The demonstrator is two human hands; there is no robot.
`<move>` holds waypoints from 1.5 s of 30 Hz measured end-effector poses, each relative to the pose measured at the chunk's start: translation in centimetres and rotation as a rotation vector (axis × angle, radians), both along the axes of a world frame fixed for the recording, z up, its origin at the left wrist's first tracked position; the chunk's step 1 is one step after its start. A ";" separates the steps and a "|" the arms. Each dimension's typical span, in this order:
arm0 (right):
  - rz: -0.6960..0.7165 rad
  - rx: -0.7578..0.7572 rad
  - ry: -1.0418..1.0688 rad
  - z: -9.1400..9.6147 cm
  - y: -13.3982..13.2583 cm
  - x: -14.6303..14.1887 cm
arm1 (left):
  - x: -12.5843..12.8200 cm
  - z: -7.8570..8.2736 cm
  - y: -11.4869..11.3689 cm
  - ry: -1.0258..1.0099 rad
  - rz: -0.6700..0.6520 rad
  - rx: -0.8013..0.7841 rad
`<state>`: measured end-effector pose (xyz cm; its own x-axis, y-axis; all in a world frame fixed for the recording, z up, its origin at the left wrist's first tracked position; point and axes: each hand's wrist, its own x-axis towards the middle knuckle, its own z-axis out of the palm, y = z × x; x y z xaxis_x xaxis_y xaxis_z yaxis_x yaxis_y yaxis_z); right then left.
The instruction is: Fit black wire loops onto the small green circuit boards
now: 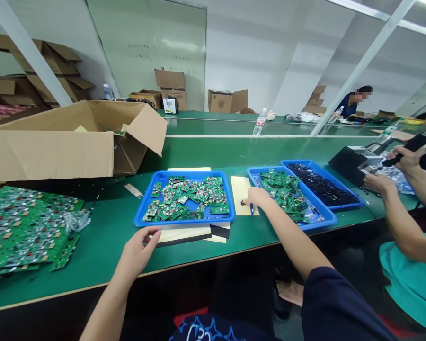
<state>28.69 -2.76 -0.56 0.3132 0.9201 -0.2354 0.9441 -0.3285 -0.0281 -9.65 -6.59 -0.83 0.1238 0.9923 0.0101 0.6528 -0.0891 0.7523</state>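
Observation:
My left hand (pixel 141 250) hovers at the front edge of a blue tray (pixel 137 219) of small green circuit boards (pixel 184 199). Its fingers are loosely bent, thumb and forefinger a little apart, with nothing visible in them. Farther right, my right hand (pixel 258 196) is over a pale yellow sheet (pixel 238 185), fingers drawn together. A small dark piece (pixel 243 202) shows at its fingertips; its kind is too small to tell. Just under the hand is a blue pen (pixel 252 209); whether the fingers touch it is unclear. More yellow sheets (pixel 184 234) lie partly beneath the tray.
Right of the sheet are a second blue tray (pixel 326 221) of green boards and a third (pixel 358 202) of small black parts. Large board panels (pixel 24 232) and an open carton (pixel 49 154) occupy the left. A co-worker's hands (pixel 379 183) work beside a black machine (pixel 351 163).

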 end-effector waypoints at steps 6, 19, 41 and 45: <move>0.048 0.115 0.107 1.3 -1.4 -2.0 | -0.8 -2.3 -1.9 0.439 0.156 0.102; 0.836 0.407 0.644 -2.0 -6.1 -20.1 | -0.2 -2.5 -1.4 -0.262 0.218 -0.148; 0.976 0.626 0.680 -3.8 -4.4 -23.1 | -0.1 -2.8 -3.6 -0.639 0.249 -0.136; 0.951 0.602 0.748 -3.3 -4.5 -23.1 | -0.2 -2.8 -3.5 -0.621 0.237 -0.137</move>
<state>5.57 -7.25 -3.90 -0.5229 0.7266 0.4455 0.4918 0.6842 -0.5385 -9.87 -10.11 -3.67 -0.0855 0.9892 -0.1190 0.0862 0.1264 0.9882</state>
